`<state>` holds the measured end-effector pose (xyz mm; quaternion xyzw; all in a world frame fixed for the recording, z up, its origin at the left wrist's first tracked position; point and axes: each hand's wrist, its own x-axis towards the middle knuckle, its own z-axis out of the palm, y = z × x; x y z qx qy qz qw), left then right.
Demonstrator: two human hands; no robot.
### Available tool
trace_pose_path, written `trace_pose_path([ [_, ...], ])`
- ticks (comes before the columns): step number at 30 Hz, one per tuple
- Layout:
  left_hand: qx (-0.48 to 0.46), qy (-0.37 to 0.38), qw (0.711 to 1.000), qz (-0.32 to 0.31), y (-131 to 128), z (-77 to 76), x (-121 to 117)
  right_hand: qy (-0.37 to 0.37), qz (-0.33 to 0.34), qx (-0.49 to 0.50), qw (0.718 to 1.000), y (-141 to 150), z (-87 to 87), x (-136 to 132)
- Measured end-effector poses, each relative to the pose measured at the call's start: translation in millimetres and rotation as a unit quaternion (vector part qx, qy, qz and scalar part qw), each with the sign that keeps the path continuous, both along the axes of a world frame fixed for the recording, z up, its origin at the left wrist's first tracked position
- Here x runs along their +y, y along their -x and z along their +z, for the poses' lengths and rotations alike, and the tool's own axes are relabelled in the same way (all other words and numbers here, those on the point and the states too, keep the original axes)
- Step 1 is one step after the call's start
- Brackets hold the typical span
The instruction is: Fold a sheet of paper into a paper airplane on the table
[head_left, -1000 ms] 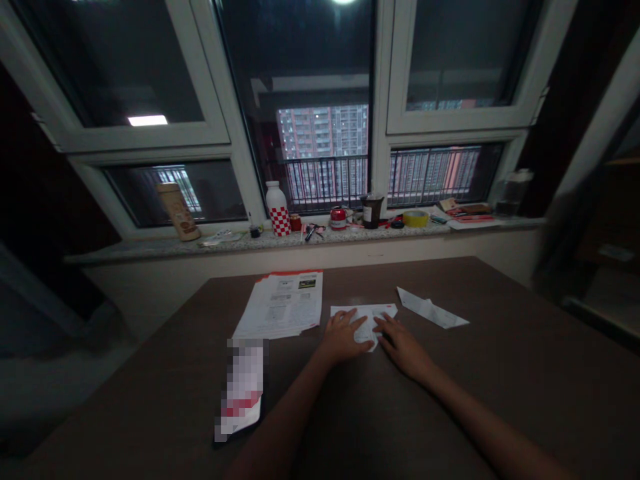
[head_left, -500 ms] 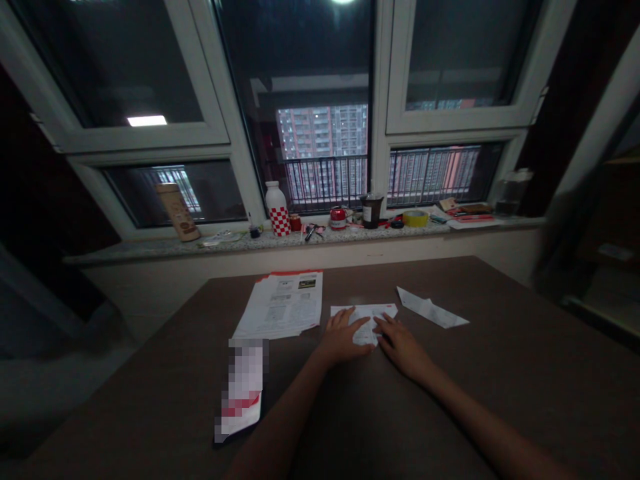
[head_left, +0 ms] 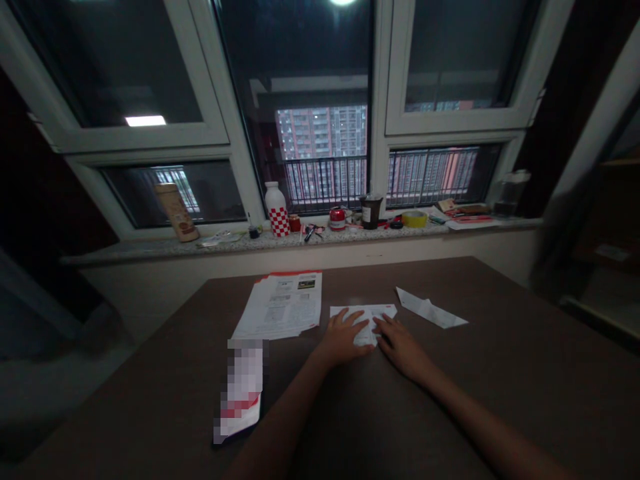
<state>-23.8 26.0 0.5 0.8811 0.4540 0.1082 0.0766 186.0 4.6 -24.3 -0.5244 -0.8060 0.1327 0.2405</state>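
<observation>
A folded sheet of printed paper (head_left: 369, 312) lies on the brown table, its top edge straight and its lower part narrowing. My left hand (head_left: 343, 339) rests over its left side with the fingers spread. From the right, my right hand (head_left: 399, 341) touches the paper with its fingertips, fingers apart. Part of the sheet is hidden beneath both hands. Off to the right is a second folded paper strip (head_left: 431, 309), slanting, with a small peak along its upper edge. Neither hand touches that strip.
A stack of printed sheets (head_left: 280, 310) lies left of my hands. Nearer me is a phone-like device (head_left: 240, 393) with a blurred screen. Along the windowsill stand a checkered bottle (head_left: 277, 210), a dark drink cup (head_left: 371, 212), yellow tape (head_left: 415, 219) and a tan tumbler (head_left: 176, 212).
The fingers of my left hand have spread slightly over the paper. My right hand and the folded papers stay where they were.
</observation>
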Motion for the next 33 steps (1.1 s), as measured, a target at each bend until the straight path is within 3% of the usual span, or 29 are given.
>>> trace_pose_path([
  [13,-0.005,0.014,1.000,-0.003,0,2.2,-2,-0.024,0.013,0.076,0.997,-6,7.6,-3],
  [17,-0.008,0.022,1.000,-0.006,0,2.4,-1,-0.059,-0.007,0.058,0.997,-6,16.0,-13],
  [25,-0.006,0.019,1.000,-0.005,-1,-2.0,1,-0.076,0.048,0.005,0.996,-7,26.2,-28],
  [33,0.003,0.012,1.000,0.002,-2,-3.3,0,-0.100,-0.040,-0.080,0.991,-2,26.7,-31],
])
